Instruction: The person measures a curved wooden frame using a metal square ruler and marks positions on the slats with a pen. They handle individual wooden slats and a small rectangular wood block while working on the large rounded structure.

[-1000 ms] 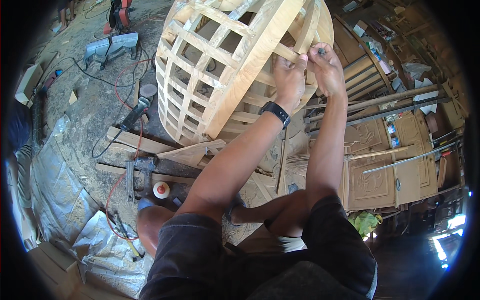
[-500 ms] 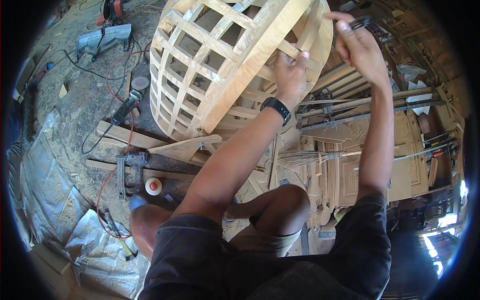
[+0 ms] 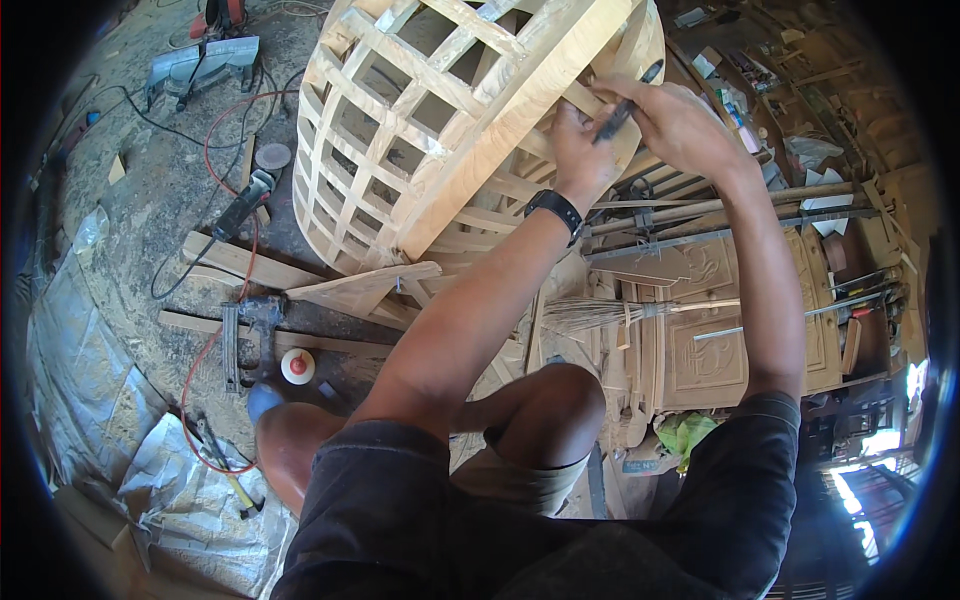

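Note:
A curved lattice frame of pale wood, with a thick straight rail, rises in front of me. My left hand, a black watch on its wrist, reaches to the inner side of the rail. Its fingers close on a short wooden slat there, and the fingertips are partly hidden. Just right of it, my right hand is bent over the same spot. It holds a slim dark tool, slanting down beside the left thumb; its exact kind I cannot make out.
On the dusty floor to the left lie an angle grinder, a nail gun, a glue bottle and a hammer. A red hose curls among them. Loose boards lie below the frame; a broom and carved panels are at right.
My right hand has come down and left with the dark tool, from beyond the frame to beside my left hand. The left hand keeps its place at the slat.

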A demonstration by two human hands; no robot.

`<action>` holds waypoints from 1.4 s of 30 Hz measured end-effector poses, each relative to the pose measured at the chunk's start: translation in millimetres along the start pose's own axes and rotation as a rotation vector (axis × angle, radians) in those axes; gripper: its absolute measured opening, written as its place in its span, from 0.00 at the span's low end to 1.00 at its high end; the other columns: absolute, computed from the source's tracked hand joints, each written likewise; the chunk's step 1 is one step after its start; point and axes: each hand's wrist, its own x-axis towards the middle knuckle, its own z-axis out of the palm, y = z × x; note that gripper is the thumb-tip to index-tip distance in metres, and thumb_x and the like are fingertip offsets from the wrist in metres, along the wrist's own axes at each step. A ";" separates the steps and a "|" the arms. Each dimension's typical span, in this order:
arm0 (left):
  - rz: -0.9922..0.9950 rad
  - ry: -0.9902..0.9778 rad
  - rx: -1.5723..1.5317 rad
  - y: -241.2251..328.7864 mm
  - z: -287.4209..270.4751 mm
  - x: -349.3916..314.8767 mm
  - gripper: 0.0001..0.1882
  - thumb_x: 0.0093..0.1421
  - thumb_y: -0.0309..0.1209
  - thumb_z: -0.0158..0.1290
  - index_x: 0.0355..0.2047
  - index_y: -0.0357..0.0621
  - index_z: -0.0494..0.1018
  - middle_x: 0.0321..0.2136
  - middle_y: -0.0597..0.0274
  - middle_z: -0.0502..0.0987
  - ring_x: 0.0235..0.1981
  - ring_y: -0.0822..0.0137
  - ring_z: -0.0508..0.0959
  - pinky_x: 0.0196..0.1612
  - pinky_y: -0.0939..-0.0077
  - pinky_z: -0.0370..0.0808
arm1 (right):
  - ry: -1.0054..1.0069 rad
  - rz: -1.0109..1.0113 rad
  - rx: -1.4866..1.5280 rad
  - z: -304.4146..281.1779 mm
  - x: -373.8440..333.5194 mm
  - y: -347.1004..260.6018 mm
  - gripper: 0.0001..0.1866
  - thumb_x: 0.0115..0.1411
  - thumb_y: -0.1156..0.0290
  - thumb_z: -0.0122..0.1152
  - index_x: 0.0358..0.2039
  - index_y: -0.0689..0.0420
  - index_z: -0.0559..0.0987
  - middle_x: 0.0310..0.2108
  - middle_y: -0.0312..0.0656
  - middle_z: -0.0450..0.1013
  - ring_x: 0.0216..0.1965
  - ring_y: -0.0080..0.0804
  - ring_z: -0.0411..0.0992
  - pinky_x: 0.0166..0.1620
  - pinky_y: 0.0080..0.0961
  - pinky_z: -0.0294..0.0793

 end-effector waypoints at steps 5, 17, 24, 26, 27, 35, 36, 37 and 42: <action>0.022 0.016 -0.047 1.9 3.0 -2.4 0.12 0.64 0.23 0.52 0.47 0.38 0.67 0.41 0.64 0.76 0.41 0.77 0.74 0.43 0.80 0.70 | -0.118 0.079 -0.090 -2.9 2.9 -1.8 0.23 0.57 0.78 0.47 0.54 0.53 0.74 0.41 0.57 0.75 0.43 0.56 0.73 0.47 0.46 0.71; -0.059 0.076 0.096 4.1 2.7 -0.4 0.15 0.62 0.21 0.52 0.49 0.34 0.66 0.42 0.58 0.76 0.43 0.73 0.75 0.48 0.78 0.71 | 0.081 0.249 0.407 -45.8 6.0 0.2 0.22 0.71 0.52 0.41 0.58 0.48 0.72 0.14 0.26 0.54 0.17 0.13 0.53 0.22 0.17 0.53; -0.042 0.056 0.094 -0.7 0.5 2.5 0.15 0.62 0.21 0.52 0.50 0.34 0.66 0.43 0.58 0.76 0.43 0.72 0.75 0.48 0.78 0.71 | 0.100 0.258 0.439 -29.1 9.5 11.6 0.13 0.65 0.61 0.52 0.38 0.57 0.79 0.18 0.31 0.67 0.21 0.18 0.61 0.26 0.22 0.60; -0.023 0.054 0.102 -1.6 -1.0 3.9 0.15 0.62 0.20 0.52 0.49 0.34 0.66 0.43 0.58 0.76 0.43 0.73 0.75 0.48 0.78 0.71 | 0.087 0.257 0.408 -27.0 14.5 4.1 0.14 0.64 0.60 0.54 0.37 0.58 0.79 0.19 0.31 0.69 0.23 0.18 0.64 0.28 0.23 0.62; -0.024 0.053 0.101 -2.1 -0.8 3.3 0.15 0.62 0.20 0.52 0.49 0.34 0.65 0.43 0.58 0.76 0.44 0.72 0.75 0.48 0.78 0.71 | 0.070 0.272 0.420 -25.1 16.3 3.2 0.12 0.64 0.62 0.54 0.38 0.58 0.78 0.20 0.30 0.69 0.22 0.15 0.63 0.26 0.19 0.60; -0.018 0.061 0.116 -5.4 -1.1 4.4 0.16 0.63 0.20 0.51 0.50 0.34 0.65 0.44 0.57 0.75 0.45 0.72 0.75 0.49 0.78 0.71 | 0.089 0.103 0.400 -2.7 29.1 19.2 0.11 0.65 0.65 0.55 0.39 0.59 0.76 0.21 0.30 0.70 0.21 0.16 0.62 0.25 0.19 0.61; -0.022 0.060 0.111 -4.9 -1.6 4.7 0.16 0.62 0.20 0.51 0.50 0.34 0.65 0.44 0.57 0.75 0.45 0.72 0.75 0.48 0.78 0.71 | 0.047 0.146 0.328 -4.5 30.2 18.2 0.12 0.64 0.63 0.55 0.37 0.60 0.77 0.20 0.33 0.69 0.21 0.18 0.63 0.26 0.23 0.62; -0.026 0.058 0.106 -4.3 -2.1 4.6 0.16 0.62 0.20 0.52 0.50 0.34 0.65 0.43 0.57 0.75 0.45 0.72 0.75 0.48 0.78 0.71 | 0.005 0.188 0.257 -7.9 31.1 17.4 0.15 0.64 0.61 0.55 0.35 0.62 0.77 0.18 0.36 0.68 0.22 0.21 0.64 0.27 0.26 0.64; -0.033 0.066 0.087 -0.2 2.1 0.7 0.16 0.62 0.20 0.53 0.50 0.34 0.65 0.43 0.58 0.75 0.43 0.73 0.75 0.47 0.79 0.72 | 0.088 0.107 0.245 3.7 29.2 28.7 0.17 0.64 0.60 0.55 0.32 0.64 0.77 0.17 0.42 0.65 0.20 0.27 0.63 0.28 0.30 0.64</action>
